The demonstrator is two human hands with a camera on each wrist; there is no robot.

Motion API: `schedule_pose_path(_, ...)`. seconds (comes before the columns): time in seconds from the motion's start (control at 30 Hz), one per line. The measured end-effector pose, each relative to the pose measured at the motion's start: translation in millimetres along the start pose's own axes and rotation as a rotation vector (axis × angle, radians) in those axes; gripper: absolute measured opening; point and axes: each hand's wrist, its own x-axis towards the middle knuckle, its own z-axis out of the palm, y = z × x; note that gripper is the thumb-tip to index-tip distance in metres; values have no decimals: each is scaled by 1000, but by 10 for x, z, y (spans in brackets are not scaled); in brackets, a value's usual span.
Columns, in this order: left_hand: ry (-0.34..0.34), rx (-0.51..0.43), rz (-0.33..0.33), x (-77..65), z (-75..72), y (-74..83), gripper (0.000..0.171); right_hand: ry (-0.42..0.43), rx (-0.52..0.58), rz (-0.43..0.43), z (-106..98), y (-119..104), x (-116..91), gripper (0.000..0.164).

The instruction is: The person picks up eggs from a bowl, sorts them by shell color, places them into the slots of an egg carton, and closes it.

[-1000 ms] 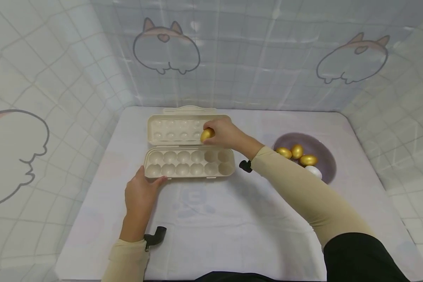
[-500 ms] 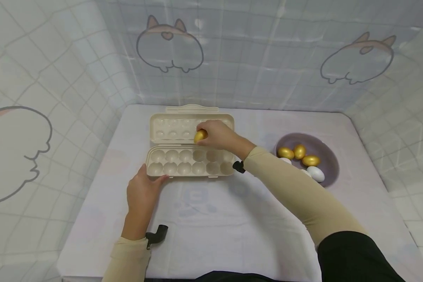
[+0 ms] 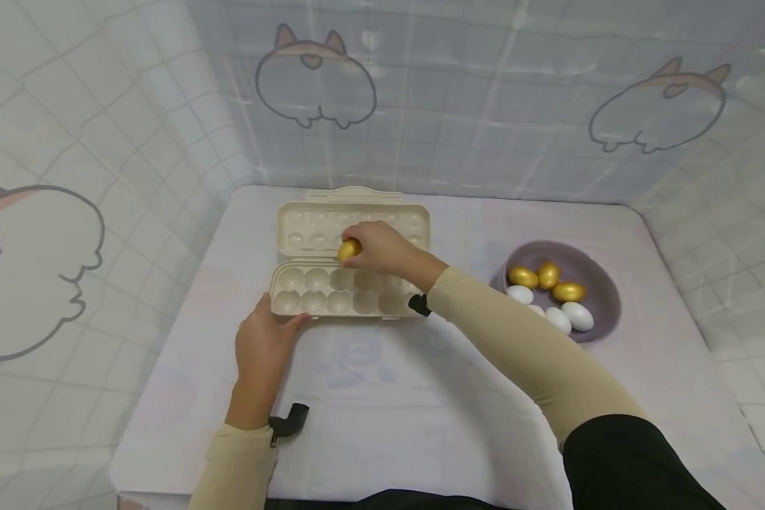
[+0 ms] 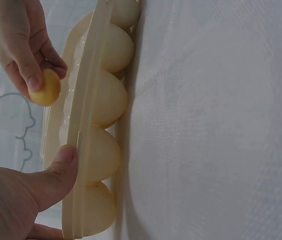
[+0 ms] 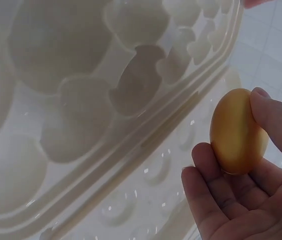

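Observation:
An open cream egg carton (image 3: 339, 303) lies on the table, its lid (image 3: 296, 230) folded back and its visible cups holding no eggs. At the near left corner, my left hand (image 3: 261, 350) grips the carton, with the thumb on the front edge, as the left wrist view also shows. My right hand (image 3: 385, 249) pinches a golden egg (image 3: 348, 250) between thumb and fingers, above the line where tray and lid meet. In the right wrist view the golden egg (image 5: 238, 131) stands upright in the fingers, apart from the carton.
A purple bowl (image 3: 602, 290) on the right holds golden eggs (image 3: 569, 291) and several white eggs (image 3: 576, 316); the right sleeve (image 3: 516, 333) covers part of it. A pale cloth (image 3: 382, 425) covers the table. Patterned curtains (image 3: 459, 92) stand behind and at both sides.
My right hand has moved left along the carton with the golden egg. The left hand keeps its hold on the corner. More of the bowl's white eggs show now.

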Motion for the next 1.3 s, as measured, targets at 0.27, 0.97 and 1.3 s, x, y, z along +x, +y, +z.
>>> schedule_pose_path(0.27,12,3,1,-1,37,3,94,-4,-18,-23,77,-71,87,37)
schedule_pose_path(0.97,40,-14,18,-56,112,86,93,-61,-66,-18,190,-321,233,34)
schedule_pose_path(1.3,62,-17,31,-83,135,117,92,-79,-127,-30,328,-441,273,38)
